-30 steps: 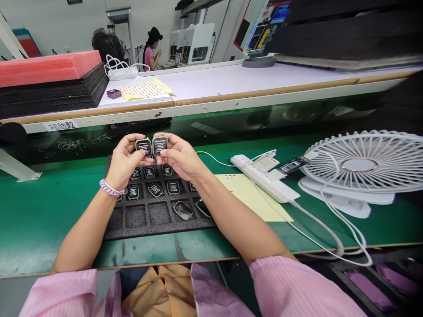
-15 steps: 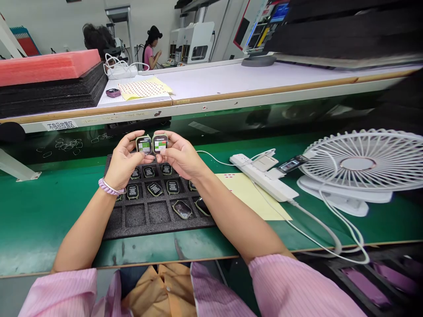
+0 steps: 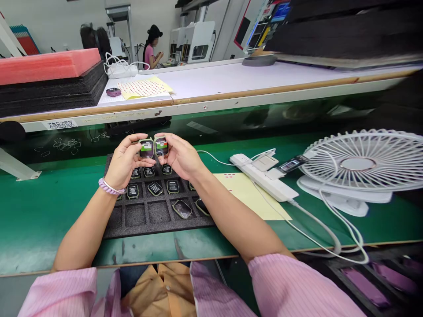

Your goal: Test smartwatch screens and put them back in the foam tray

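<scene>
Green and glossy, the bench [image 3: 39,224] fills the middle of the frame below a pale shelf [image 3: 211,77], with a fan [image 3: 358,163] and a power strip [image 3: 264,178] at right. Left of centre, the left hand [image 3: 122,165] pinches the left watch [image 3: 146,148] between thumb and fingers, and the right hand [image 3: 183,158] grips the right watch [image 3: 161,146] the same way, the two cases edge to edge over the far side of a black tray [image 3: 158,226]. Each hold looks light and near the rim, so a slip could drop a watch onto those lying in the tray; knocking the cases together might scuff them, and a fingertip could smudge or trigger a screen. Both held screens show coloured bands, with red visible only on the right one; their lettering is too small to read, as are the white lines on the tray's watches. At upper left, the shelf label [image 3: 61,124] appears to read 不良品放置区, though blurred. No brand is legible.
</scene>
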### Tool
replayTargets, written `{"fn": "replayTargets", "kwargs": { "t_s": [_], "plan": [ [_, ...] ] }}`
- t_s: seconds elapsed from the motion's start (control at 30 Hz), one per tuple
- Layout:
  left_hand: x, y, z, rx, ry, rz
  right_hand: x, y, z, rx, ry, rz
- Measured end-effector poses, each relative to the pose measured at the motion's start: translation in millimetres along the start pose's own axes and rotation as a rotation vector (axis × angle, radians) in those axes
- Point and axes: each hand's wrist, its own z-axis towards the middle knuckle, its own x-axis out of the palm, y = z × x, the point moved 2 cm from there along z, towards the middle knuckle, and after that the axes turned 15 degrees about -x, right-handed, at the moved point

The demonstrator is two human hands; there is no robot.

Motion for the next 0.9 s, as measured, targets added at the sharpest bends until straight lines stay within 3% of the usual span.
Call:
{"fn": "replayTargets", "kwargs": {
  "t_s": [0.9],
  "plan": [
    [-2.4,0.7,-0.8,0.064,-0.028,0.085,5.8,8.1,-4.5,-0.020,0.037,-0.092]
  ]
}}
